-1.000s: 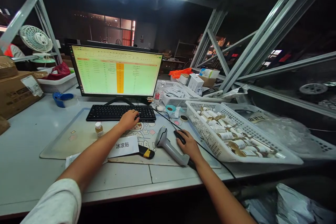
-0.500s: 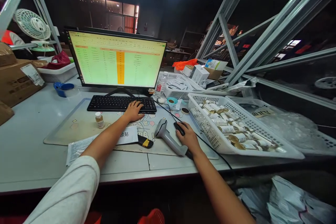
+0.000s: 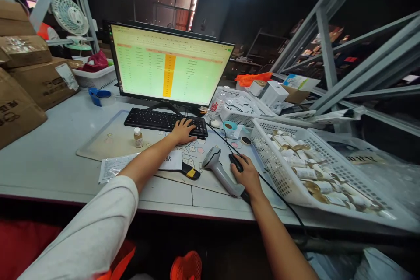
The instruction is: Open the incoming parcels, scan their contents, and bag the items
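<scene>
My left hand (image 3: pixel 183 131) rests on the right part of the black keyboard (image 3: pixel 151 119), its fingers spread over the keys. My right hand (image 3: pixel 246 175) is closed over a black computer mouse (image 3: pixel 235 162) on the desk mat. Just left of that hand lies a grey barcode scanner (image 3: pixel 220 173), its dark handle end partly behind my wrist. A small bottle (image 3: pixel 138 138) with a white cap stands on the mat left of my left forearm. Under that forearm are white packets (image 3: pixel 113 168) and a black-and-yellow utility knife (image 3: pixel 191 171). The monitor (image 3: pixel 170 65) shows a spreadsheet with an orange column.
A white basket (image 3: pixel 272 170) full of small bottles stands at the right, with plastic wrap (image 3: pixel 387 166) beyond it. Tape rolls (image 3: pixel 230 126) and a clear bottle (image 3: pixel 217 104) are near the monitor. Cardboard boxes (image 3: pixel 19 109), a blue tape dispenser (image 3: pixel 98 96) and a fan (image 3: pixel 69 15) are left.
The camera view has turned left, so the desk and its objects appear shifted right. Both hands stay where they were, on the keyboard and the mouse.
</scene>
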`<state>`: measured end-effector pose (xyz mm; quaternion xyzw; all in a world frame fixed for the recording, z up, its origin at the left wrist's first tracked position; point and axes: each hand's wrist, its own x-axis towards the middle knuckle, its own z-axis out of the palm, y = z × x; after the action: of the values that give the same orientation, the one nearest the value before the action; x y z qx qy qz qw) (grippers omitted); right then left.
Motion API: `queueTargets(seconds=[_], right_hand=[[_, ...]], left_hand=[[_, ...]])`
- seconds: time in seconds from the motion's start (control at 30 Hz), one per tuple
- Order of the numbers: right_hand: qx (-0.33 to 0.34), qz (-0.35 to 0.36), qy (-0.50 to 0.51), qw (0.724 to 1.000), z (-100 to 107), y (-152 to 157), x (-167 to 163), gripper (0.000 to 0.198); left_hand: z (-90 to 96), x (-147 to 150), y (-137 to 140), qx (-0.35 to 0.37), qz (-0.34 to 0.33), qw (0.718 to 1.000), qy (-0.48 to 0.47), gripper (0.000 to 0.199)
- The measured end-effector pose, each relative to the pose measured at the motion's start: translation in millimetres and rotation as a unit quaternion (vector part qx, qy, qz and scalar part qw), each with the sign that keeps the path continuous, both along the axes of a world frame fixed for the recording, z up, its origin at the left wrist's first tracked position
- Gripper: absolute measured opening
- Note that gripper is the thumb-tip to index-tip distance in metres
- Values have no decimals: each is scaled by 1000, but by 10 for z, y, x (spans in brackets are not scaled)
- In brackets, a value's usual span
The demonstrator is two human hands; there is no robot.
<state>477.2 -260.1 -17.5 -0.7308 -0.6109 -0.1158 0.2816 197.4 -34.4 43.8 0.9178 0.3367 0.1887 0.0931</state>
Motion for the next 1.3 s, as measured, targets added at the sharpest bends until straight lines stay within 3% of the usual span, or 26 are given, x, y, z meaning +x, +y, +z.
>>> queueTargets(seconds=[0.13,0.23,0.3,0.4,0.5,0.63,0.73,1.07,1.3], right_hand=[[10,14,-9,1000,-28,10,26,49],[10,19,-11,1000,-36,12,29,49],[13,29,-12,999,-38,10,37,49],[15,39,-12,999,-54,10,74,49],[17,38,-11,999,-95,35,138,49],[20,38,-17,999,-131,73,207,49],[19,30,-17,999,-129,75,209,48],[9,-2,-15,1000,-131,58,185,51],[-4,-14,-9,1000,-90,52,130,50]], left_hand=[[339,-374,-99,10,-19,997,-74,53],[606,-949,-183,36,-48,972,-226,31],[719,-1388,-232,49,-12,952,-302,29],[703,-1952,-273,17,65,951,-301,34],[473,-2255,-274,-85,72,961,-252,49],[116,-2295,-308,-109,81,971,-196,45],[-7,-2248,-346,-128,94,970,-186,40],[-38,-2264,-313,-161,118,964,-179,44],[-69,-2253,-291,-143,134,968,-158,47]])
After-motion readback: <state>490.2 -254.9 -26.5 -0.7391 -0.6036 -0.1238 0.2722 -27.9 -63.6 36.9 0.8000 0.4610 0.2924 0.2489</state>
